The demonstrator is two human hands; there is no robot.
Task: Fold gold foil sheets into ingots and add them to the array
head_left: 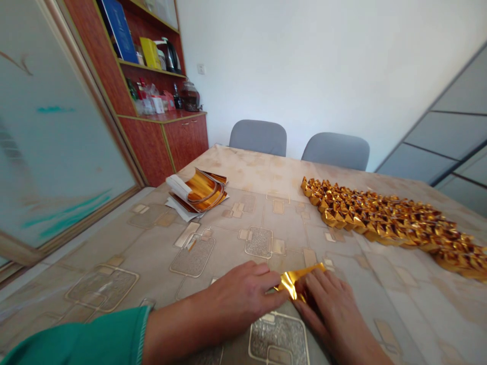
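Observation:
A piece of shiny gold foil paper (289, 285) lies low over the near part of the table, partly folded, between my two hands. My left hand (249, 286) reaches in from the left in a green sleeve and pinches the paper's left end. The right hand (333, 304) is curled over its right end, fingers bent down on it, hiding that part. Beyond, to the right, stand rows of folded gold paper ingots (380, 213). A stack of gold foil sheets with white backing (203, 190) rests at the far left, some of them curled over.
The table (281, 172) has a patterned cover under clear plastic. Two grey chairs (258, 137) stand at its far edge. On the left are a frosted sliding door (64, 126) and a reddish wooden cabinet (186, 137) with a kettle and bottles.

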